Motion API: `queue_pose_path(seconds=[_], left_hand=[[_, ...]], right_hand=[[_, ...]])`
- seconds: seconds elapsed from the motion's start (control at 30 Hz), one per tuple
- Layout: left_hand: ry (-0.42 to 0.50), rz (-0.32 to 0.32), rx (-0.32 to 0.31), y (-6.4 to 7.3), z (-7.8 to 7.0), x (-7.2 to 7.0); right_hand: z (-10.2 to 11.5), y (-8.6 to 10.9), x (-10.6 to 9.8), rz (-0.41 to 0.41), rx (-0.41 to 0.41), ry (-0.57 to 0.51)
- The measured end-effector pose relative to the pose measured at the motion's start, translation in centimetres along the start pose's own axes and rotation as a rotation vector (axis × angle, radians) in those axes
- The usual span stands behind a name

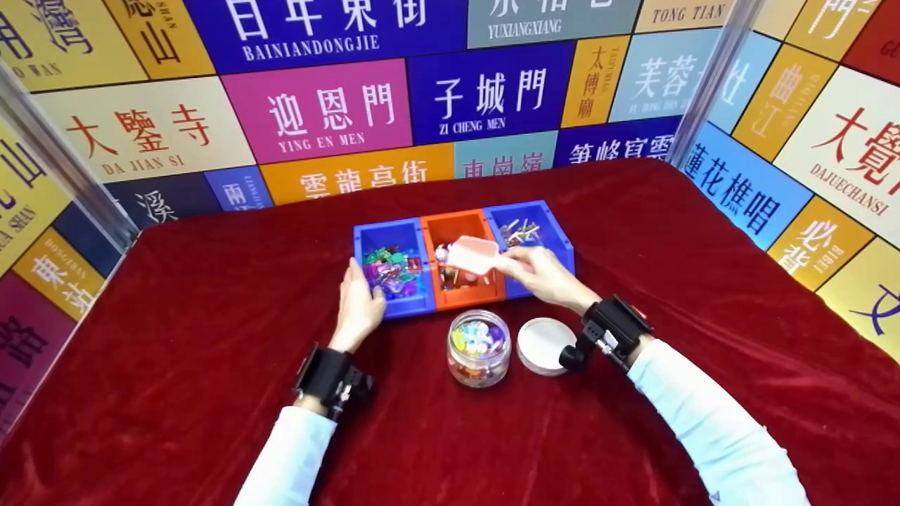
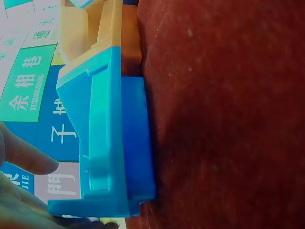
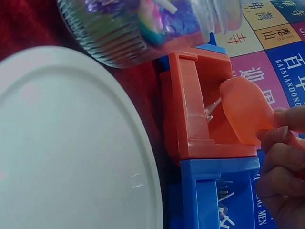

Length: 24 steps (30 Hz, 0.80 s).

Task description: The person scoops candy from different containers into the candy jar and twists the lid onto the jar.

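Note:
My right hand point(image 1: 545, 274) grips the handle of a pale pink plastic scoop point(image 1: 473, 254), also visible as a translucent orange scoop point(image 3: 250, 112) in the right wrist view. Its blade is tilted above the orange middle bin point(image 1: 470, 300); whether it carries anything cannot be told. Along the outer left side of the left blue bin point(image 1: 411, 307) lie the fingers of my left hand point(image 1: 358, 306). The left thumb point(image 2: 31, 155) reaches straight over that bin. Shiny coloured pieces point(image 1: 394, 270) fill part of the left bin, and small pieces lie in the orange one.
An uncapped clear jar point(image 1: 479, 372) of colourful pieces stands in front of the bins. Beside it lies a white round lid point(image 1: 545, 344). The right blue bin point(image 1: 552, 225) holds small stick-like pieces. Dark red cloth point(image 1: 211, 351) covers the table, with printed panels behind.

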<state>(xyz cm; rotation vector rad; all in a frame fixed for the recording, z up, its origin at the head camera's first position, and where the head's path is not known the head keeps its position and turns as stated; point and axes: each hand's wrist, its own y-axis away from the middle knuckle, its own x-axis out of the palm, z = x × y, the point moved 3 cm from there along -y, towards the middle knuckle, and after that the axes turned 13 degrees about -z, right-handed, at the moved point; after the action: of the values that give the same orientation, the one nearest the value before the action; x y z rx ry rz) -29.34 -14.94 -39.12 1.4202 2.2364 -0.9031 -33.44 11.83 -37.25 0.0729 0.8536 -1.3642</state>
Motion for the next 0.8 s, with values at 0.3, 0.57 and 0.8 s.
queue_pose_path(seconds=[0.3, 0.57, 0.8], left_hand=[[0.075, -0.207, 0.174, 0.5, -1.2, -0.2], [0.23, -0.298, 0.299, 0.6, -1.9, -0.1], [0.34, -0.163, 0.31, 1.3, -2.9, -0.1]], right_hand=[[0.3, 0.1, -0.8, 0.01, 0.077, -0.072], [4.1, 1.2, -2.6, 0.04, 0.111, -0.132], [3.3, 1.8, -3.6, 0.044, 0.085, -0.16]])
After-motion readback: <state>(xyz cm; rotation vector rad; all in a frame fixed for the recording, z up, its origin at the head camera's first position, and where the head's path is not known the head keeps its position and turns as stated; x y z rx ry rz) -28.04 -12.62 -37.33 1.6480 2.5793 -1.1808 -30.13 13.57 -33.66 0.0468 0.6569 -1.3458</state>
